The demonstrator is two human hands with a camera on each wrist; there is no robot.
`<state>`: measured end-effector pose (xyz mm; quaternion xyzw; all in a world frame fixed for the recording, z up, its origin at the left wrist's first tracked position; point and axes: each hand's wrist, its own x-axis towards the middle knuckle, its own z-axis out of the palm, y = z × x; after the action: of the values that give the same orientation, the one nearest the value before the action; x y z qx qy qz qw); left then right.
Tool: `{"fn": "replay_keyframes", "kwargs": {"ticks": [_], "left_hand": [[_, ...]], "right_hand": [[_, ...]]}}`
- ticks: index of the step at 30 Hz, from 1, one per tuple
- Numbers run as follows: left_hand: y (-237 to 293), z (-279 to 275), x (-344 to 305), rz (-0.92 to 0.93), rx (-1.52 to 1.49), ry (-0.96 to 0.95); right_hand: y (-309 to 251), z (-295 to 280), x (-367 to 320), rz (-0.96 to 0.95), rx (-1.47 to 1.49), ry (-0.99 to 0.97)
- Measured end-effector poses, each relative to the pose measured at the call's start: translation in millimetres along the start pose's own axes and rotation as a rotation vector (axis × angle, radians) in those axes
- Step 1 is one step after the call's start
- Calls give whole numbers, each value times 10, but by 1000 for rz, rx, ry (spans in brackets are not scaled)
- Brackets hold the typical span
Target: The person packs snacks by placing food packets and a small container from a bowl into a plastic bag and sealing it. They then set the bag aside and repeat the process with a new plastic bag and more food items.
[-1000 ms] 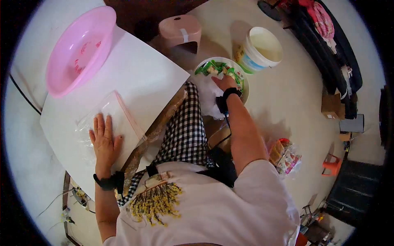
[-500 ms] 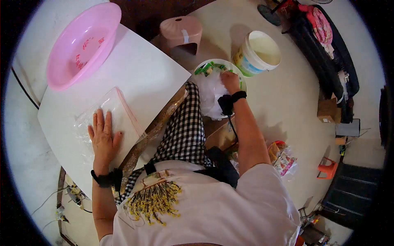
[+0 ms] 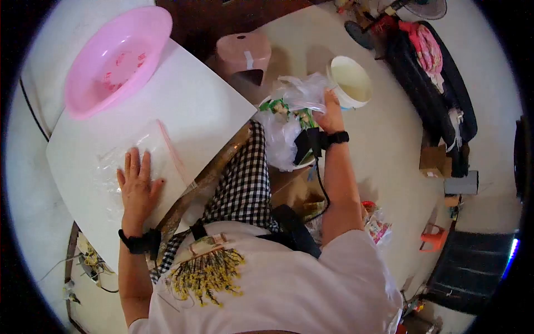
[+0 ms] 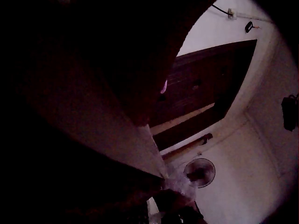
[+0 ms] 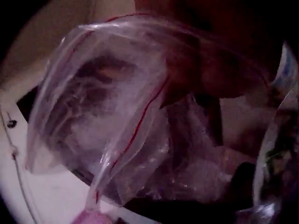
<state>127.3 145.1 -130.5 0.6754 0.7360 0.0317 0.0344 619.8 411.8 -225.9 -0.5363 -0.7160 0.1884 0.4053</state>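
- The right hand [image 3: 332, 114] holds a clear, floppy plastic bag with a thin red line by its mouth [image 3: 305, 92].
- This bag is up over a round white bowl [image 5: 260, 173], and its mouth looks open.
- Green and pale chopped vegetables [image 3: 277, 106] are in the bowl.
- Thin, cloudy plastic [image 3: 278, 139] bunches up on the bowl's near side. I cannot tell if it is part of the same bag.
- The left hand [image 3: 137, 189] is flat, with its fingers spread. It rests on a clear, flat plastic bag with a pink strip [image 3: 171, 150].
- That flat bag lies on a white, smooth table [image 3: 214, 100].
- A big pink plastic basin [image 3: 119, 69] sits at the far left of the table.
- A white round bucket [image 3: 350, 83] stands on the floor, just past the right hand.
- A dusty-pink plastic stool [image 3: 243, 55] is beyond the table's corner.
- The left wrist view is too dark to show that hand.
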Motion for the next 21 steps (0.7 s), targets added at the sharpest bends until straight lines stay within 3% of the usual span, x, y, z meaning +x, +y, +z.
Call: {"fn": "replay_keyframes", "kwargs": {"ticks": [4, 6, 8, 9, 11, 14, 17, 19, 21], "left_hand": [[3, -29, -2, -48, -15, -62], [16, -124, -30, -47, -89, -78], [-57, -153, -45, -22, -160, -80], [-133, -117, -51, -21, -255, -65], [-308, -50, -66, -14, -445, -32], [-285, -407, -52, -112, -1185, 129], [-158, -676, -84, -99, -1307, 290], [-41, -802, -105, -105, -1213, 236], [-46, -819, -89, -99, -1115, 149]], "right_hand": [[-1380, -234, 156, -364, -70, -184], [-1649, -76, 204, -32, 399, -309], [-2059, 113, 173, 328, 1153, -363], [-2252, 223, 189, 235, 1432, -557], [-2596, 361, 160, 119, 1127, -611], [-2924, 727, 155, 240, 1177, -764], [-3061, 1017, 32, 319, 1279, -928], [-3191, 1132, -82, 395, 1228, -974], [-3232, 1255, -149, 293, 1177, -991]]}}
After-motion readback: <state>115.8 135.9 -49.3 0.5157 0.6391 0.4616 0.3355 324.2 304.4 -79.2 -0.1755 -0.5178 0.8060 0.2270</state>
